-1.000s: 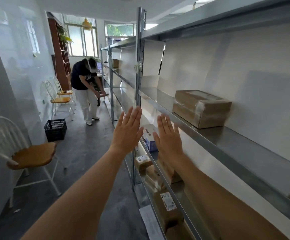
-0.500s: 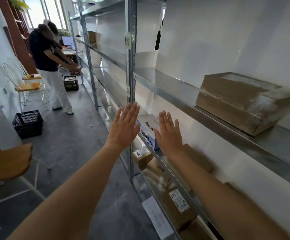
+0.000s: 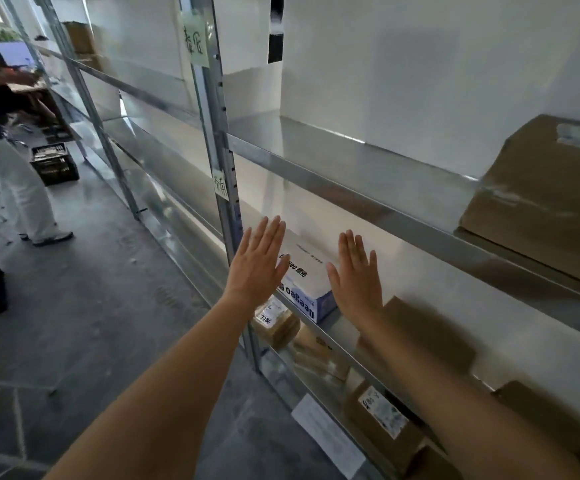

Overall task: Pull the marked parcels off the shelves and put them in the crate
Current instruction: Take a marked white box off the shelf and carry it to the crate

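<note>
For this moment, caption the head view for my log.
Both open hands, left and right, flank a white-and-blue box on the metal shelf.

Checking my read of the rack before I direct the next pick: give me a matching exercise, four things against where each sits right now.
Things:
1. white and blue box
2. large taped brown box
3. small labelled brown parcel
4. black crate

Places:
A. on the floor beside the other person's legs
B. upper shelf, far right
C. between the two open hands, at the shelf's front edge
D. one shelf lower, just under the left hand

Pairs: 1-C, 2-B, 3-D, 4-A
</note>
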